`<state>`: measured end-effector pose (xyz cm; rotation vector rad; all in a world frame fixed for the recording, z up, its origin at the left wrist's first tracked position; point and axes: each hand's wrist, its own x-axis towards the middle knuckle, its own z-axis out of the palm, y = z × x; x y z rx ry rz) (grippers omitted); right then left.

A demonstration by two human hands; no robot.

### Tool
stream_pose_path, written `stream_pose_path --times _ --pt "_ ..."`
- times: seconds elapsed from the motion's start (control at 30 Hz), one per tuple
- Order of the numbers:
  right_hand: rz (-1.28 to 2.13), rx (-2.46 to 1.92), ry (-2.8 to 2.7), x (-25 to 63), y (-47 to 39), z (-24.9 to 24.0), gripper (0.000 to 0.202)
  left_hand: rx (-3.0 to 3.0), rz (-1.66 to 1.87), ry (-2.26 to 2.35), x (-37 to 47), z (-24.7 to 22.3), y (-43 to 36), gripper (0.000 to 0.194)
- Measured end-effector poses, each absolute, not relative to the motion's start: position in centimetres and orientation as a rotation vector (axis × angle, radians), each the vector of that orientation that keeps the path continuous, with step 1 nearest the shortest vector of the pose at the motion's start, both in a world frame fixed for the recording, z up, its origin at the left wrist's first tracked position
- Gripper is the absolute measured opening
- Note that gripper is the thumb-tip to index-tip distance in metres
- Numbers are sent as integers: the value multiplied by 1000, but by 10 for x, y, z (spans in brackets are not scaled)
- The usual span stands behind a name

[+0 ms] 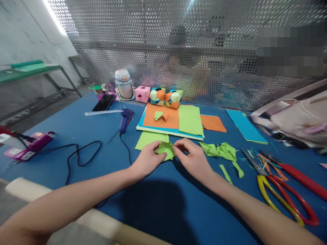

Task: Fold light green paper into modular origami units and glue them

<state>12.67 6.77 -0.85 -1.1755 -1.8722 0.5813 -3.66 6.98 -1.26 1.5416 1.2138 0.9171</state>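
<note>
A small folded piece of green paper (166,150) is held over the blue table (153,204). My left hand (149,160) grips its left side between thumb and fingers. At its right edge, my right hand (192,158) pinches the paper with thumb and forefinger. Flat green sheets (145,139) lie just behind my left hand. Beyond them is a stack of coloured paper with an orange sheet (150,119) and green sheets (190,119) on top. Crumpled green folded pieces (226,151) lie to the right of my right hand.
A blue glue gun (125,120) with a black cord stands left of the stack. Scissors (276,187) and red-handled pliers (304,177) lie at right, near a bag (301,115). Along the back are a bottle (124,85), a phone (104,102), and folded paper cubes (142,94).
</note>
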Motion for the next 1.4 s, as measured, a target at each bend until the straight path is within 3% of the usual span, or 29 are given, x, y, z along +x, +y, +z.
stream_pose_path --times 0.2,0.47,0.87,1.23,1.4 --pt "423 -1096 -1982 129 69 -10 13 1523 891 1241 -36 -12 69 36" --pt "456 -1167 -1924 127 67 -10 12 1554 883 1263 -36 -11 68 26" --pt "459 -1191 -1923 129 69 -11 2 1569 876 1293 -34 -8 67 30" --pt "397 -1154 -1927 129 70 -15 2 1534 866 1266 -35 -13 67 27" --pt "540 -1204 -1851 127 69 -14 10 1386 914 1258 -32 -11 66 19"
